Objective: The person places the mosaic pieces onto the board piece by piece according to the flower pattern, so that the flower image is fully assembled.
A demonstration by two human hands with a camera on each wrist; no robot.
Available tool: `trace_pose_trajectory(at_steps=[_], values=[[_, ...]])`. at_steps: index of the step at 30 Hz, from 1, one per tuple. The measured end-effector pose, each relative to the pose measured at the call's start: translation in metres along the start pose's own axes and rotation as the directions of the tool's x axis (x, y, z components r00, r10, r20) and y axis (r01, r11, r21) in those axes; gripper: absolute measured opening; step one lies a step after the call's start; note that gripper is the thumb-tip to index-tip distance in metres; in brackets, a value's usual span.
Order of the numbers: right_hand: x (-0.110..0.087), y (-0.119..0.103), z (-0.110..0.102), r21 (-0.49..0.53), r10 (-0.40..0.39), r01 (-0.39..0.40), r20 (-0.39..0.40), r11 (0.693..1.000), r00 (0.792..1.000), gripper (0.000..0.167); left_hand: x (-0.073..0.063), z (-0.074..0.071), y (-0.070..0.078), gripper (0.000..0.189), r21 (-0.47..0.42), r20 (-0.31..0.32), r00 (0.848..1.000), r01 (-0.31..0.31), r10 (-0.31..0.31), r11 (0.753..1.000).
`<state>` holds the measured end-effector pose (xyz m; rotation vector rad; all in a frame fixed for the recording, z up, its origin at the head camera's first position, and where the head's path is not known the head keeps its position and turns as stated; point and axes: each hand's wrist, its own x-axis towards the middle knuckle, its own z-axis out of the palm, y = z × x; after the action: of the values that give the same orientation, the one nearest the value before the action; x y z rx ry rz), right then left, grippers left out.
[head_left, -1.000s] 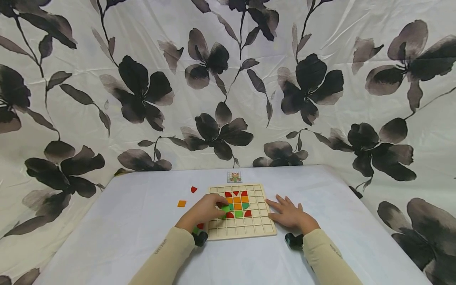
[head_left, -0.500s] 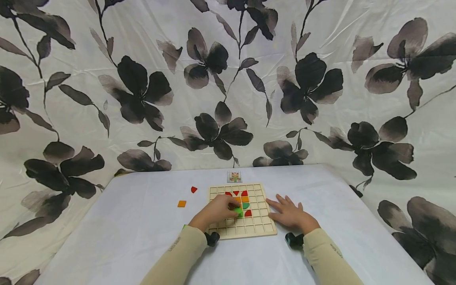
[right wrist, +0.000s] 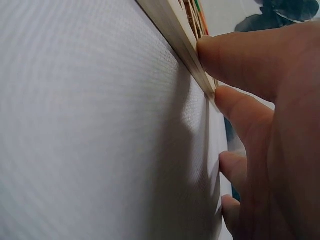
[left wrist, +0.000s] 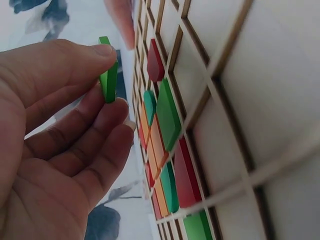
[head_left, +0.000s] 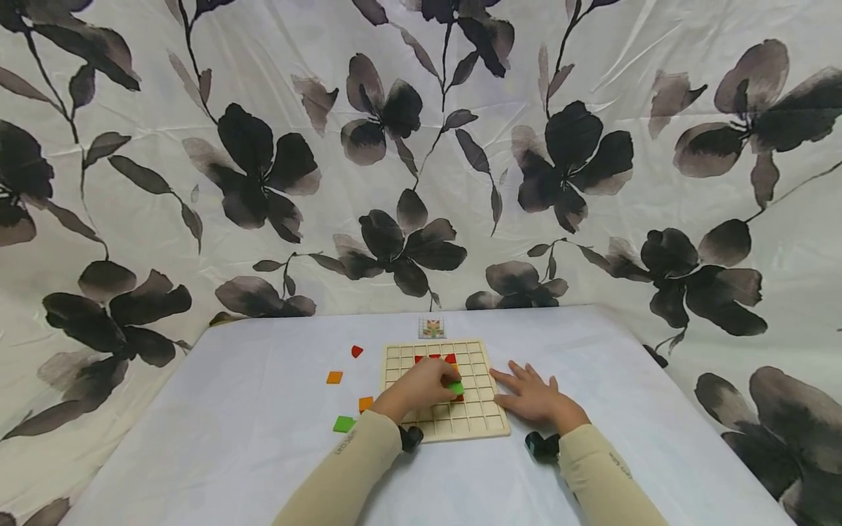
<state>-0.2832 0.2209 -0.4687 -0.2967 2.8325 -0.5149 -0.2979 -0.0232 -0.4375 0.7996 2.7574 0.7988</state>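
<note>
My left hand (head_left: 424, 383) pinches a green tile (left wrist: 108, 75) between thumb and fingers, raised off the wooden grid board (head_left: 470, 425). In the left wrist view, set pieces show in the grid: a red piece (left wrist: 156, 61), a green square (left wrist: 168, 115), a teal-green piece (left wrist: 169, 187), another red piece (left wrist: 186, 175) and orange squares (left wrist: 156, 137). From the head view, this hand covers most of them. Fingers spread, my right hand (head_left: 536, 397) rests at the board's right side, thumb and a fingertip touching its edge (right wrist: 175, 35).
Left of the board, a red piece (head_left: 357, 351), an orange square (head_left: 334, 377), another orange square (head_left: 365, 403) and a green tile (head_left: 344, 424) lie on the white tablecloth (head_left: 217, 424). A small pattern card (head_left: 431, 328) lies behind the board.
My left hand has moved right across the board, carrying the green tile. Loose orange and green tiles by the board's left edge have come into view. The right hand stays in place.
</note>
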Motion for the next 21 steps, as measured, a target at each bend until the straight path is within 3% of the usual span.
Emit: trace_pose_trajectory(at_steps=[4,11,21], values=[[0.0,0.0,0.001,-0.006,-0.01,0.01,0.0,1.0,1.0,0.058,0.004,0.004,0.005,0.028,0.014,0.011,1.0,0.01,-0.011,1.0],[0.001,0.001,0.002,-0.017,-0.006,0.006,0.002,1.0,1.0,0.058,0.013,0.008,0.014,0.025,0.097,0.05,0.998,-0.038,0.033,0.995],[0.002,0.003,0.003,-0.022,-0.007,0.007,-0.006,1.0,1.0,0.059,0.021,0.013,0.022,0.022,0.184,0.08,0.996,-0.058,0.044,0.981]])
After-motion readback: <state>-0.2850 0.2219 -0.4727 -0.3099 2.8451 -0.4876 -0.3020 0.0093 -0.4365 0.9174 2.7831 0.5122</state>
